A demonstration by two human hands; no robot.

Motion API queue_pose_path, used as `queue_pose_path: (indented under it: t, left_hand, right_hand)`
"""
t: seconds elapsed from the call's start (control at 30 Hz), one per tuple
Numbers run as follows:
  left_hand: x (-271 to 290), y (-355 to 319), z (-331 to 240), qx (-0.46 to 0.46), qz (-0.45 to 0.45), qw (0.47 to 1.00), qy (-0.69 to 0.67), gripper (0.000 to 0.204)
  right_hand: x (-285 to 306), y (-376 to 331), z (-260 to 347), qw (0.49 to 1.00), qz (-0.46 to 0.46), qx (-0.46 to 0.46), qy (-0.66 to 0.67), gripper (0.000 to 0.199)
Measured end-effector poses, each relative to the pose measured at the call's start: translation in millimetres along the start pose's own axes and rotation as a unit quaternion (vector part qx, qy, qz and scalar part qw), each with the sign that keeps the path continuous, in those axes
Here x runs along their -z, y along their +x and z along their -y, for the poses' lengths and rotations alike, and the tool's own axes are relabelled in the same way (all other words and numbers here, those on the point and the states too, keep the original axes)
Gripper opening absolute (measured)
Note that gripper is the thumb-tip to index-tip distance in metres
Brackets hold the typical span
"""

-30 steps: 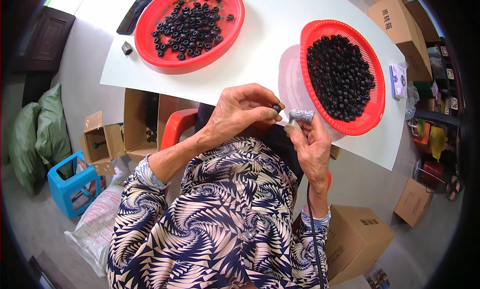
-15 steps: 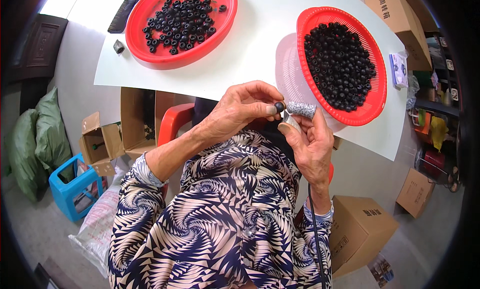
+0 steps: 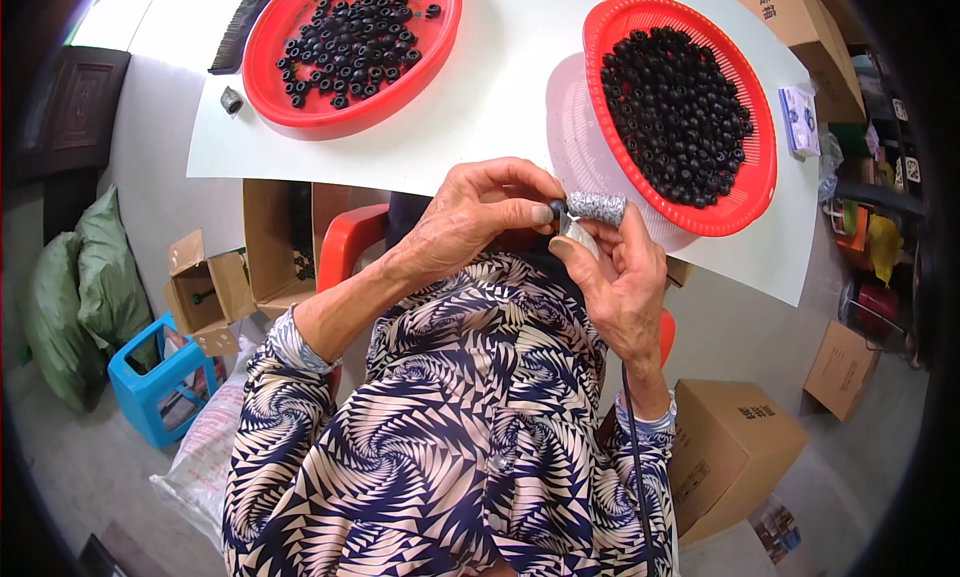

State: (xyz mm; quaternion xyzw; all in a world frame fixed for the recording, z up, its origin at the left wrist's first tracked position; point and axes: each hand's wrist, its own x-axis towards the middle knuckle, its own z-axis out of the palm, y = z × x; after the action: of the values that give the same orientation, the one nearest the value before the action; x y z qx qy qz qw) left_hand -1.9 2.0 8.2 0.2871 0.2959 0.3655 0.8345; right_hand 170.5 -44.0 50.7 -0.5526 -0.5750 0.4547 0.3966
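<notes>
My left hand [image 3: 490,202] pinches a small round black piece [image 3: 558,209] between thumb and fingertips, over the near edge of the table. Pressed up close to it, my right hand [image 3: 625,292] grips a short speckled silver-grey cylinder [image 3: 598,208] together with a whitish strip [image 3: 580,236]. The strip's kind is unclear. The black piece meets the strip, and fingers partly cover both. Beyond my right hand stands a red basket [image 3: 767,167] heaped with black ring-like pieces [image 3: 675,117]. At the far left, a red tray [image 3: 330,120] holds more of them, spread out.
On the white table [image 3: 500,87] lie a black comb-like brush [image 3: 240,32], a small grey lump [image 3: 231,100] and a small blue-and-white box [image 3: 798,122]. Cardboard boxes [image 3: 735,457], a blue stool [image 3: 150,387] and green sacks [image 3: 65,307] surround the red chair [image 3: 350,242].
The view has shifted slightly. My right hand has brought the cylinder and strip closer to the black piece, which is now more hidden. My left hand keeps its pinch.
</notes>
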Motion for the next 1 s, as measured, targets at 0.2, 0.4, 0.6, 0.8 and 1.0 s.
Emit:
queue_pose_path:
  t: [0.2, 0.4, 0.6, 0.8, 1.0]
  left_hand:
    - [2.1, 1.4, 0.8, -0.012, -0.003, 0.999, 0.035, 0.019]
    - [2.3, 1.6, 0.6, -0.024, -0.005, 0.998, 0.062, 0.018]
    - [4.2, 2.4, 1.2, -0.039, 0.002, 0.995, 0.091, 0.016]
    - [2.0, 2.1, -1.4, -0.052, 0.003, 0.993, 0.104, 0.015]
    - [-0.3, 1.8, -2.6, -0.066, 0.0, 0.99, 0.126, 0.013]
  right_hand:
    - [-0.7, 0.2, -1.9, 1.0, 0.0, -0.001, 0.003, 0.03]
    - [0.5, 0.6, -7.6, 1.0, 0.0, 0.022, -0.004, 0.03]
    - [-0.8, 0.8, -9.7, 1.0, -0.002, 0.028, -0.002, 0.03]
    - [-1.5, 1.2, -14.6, 0.999, -0.006, 0.033, -0.006, 0.03]
    - [-2.3, 0.9, -14.2, 0.999, -0.009, 0.045, -0.022, 0.03]
